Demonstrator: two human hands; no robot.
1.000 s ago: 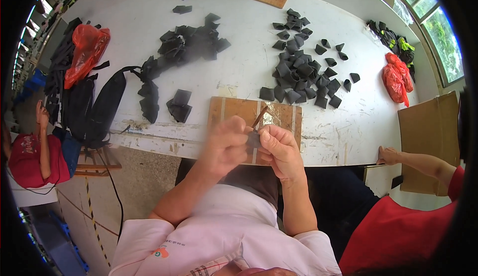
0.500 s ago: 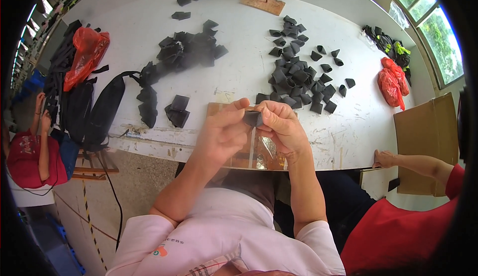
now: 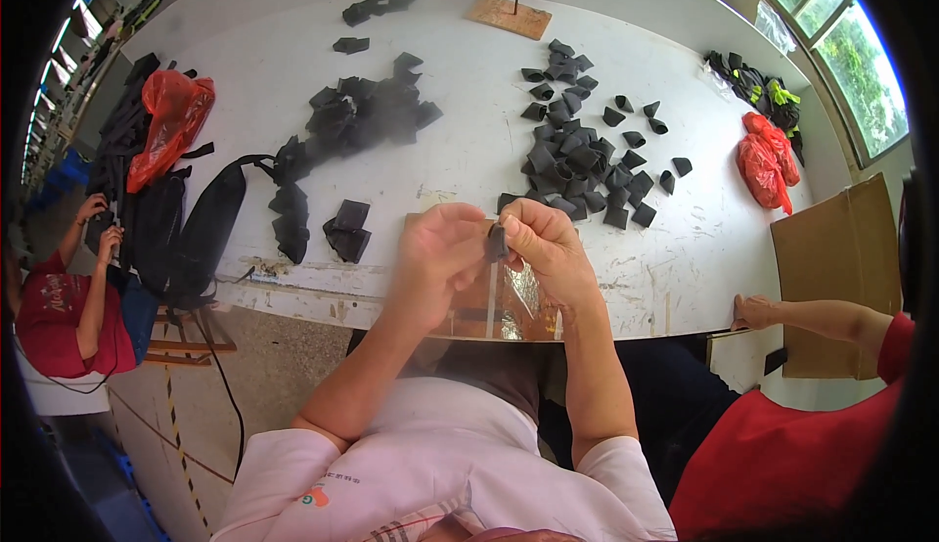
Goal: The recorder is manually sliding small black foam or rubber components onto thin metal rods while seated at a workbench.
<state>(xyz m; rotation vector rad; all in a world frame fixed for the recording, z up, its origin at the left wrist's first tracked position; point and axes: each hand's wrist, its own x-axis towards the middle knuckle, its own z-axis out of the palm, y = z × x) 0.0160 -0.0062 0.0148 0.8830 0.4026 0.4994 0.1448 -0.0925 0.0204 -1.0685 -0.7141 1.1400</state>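
A small folded piece of black webbing (image 3: pixel 497 243) is pinched between the thumb and fingers of my right hand (image 3: pixel 543 247). Close against its left side is my left hand (image 3: pixel 438 253), its fingers bent and smeared by motion; whether they grip the piece cannot be made out. Both hands are over a brown board (image 3: pixel 474 319) with clear tape on it, at the table's near edge. Beyond them lies a heap of folded black pieces (image 3: pixel 577 156). To the left are flatter black pieces (image 3: pixel 357 112), with a few more (image 3: pixel 348 231) nearer my left hand.
A white table (image 3: pixel 469 82) spreads ahead. Black straps and a red plastic bag (image 3: pixel 171 126) lie left; another red bag (image 3: pixel 766 162) and a cardboard sheet (image 3: pixel 841 278) are right. Across the table, a co-worker's hands hold a thin rod on a small board (image 3: pixel 509 16). Co-workers flank me.
The black webbing piece has turned and now looks narrower. My left hand has shifted at its side, its fingers blurred. The co-worker on the left has moved their hands.
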